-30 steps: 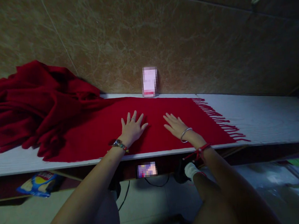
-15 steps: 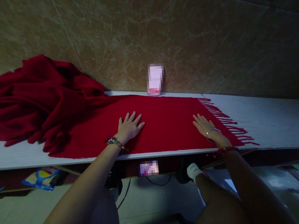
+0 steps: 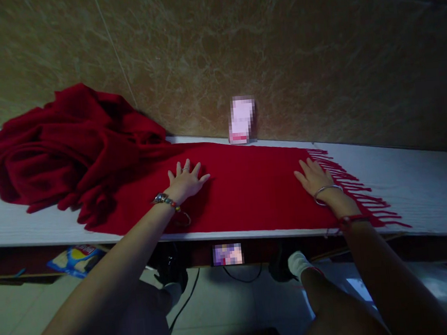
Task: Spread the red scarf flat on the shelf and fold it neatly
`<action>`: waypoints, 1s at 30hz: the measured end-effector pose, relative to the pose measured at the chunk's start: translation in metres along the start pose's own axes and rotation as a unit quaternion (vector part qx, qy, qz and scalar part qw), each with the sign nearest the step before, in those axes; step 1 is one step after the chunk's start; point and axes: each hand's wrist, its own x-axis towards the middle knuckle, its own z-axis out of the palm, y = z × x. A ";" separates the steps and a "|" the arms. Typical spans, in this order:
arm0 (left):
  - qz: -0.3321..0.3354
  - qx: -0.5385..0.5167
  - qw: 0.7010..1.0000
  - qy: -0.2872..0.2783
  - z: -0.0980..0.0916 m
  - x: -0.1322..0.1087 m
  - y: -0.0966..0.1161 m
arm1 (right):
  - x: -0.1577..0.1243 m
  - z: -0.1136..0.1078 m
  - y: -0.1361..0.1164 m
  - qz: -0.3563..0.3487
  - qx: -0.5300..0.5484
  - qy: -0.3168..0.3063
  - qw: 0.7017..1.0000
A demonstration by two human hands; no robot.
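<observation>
A red scarf lies along a narrow white board, its right part spread flat and its left part heaped in loose folds. Fringe tassels run down its right end. My left hand is over the middle of the flat part, fingers spread, with a ring and a beaded bracelet. Near the fringed end, my right hand rests palm down on the cloth, fingers apart, a silver bangle at the wrist. Neither hand grips the fabric.
The white board stretches along a brown marbled wall. A pink box-like item, blurred out, stands against the wall behind the scarf. Below the board are a blue snack bag, a blurred screen and dark cables.
My left hand has moved a little left and away from me over the scarf. My right hand has shifted toward the fringe and the wall. The camera view has shifted slightly.
</observation>
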 end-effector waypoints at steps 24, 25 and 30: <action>0.161 0.122 0.979 0.017 -0.073 0.128 -0.110 | 0.045 0.027 -0.125 -0.221 0.038 -0.076 0.972; 0.171 0.116 0.978 -0.009 -0.076 0.129 -0.112 | 0.045 0.028 -0.125 -0.222 0.042 -0.073 0.971; 0.161 0.096 0.981 -0.050 -0.083 0.123 -0.120 | 0.046 0.029 -0.123 -0.232 0.058 -0.066 0.969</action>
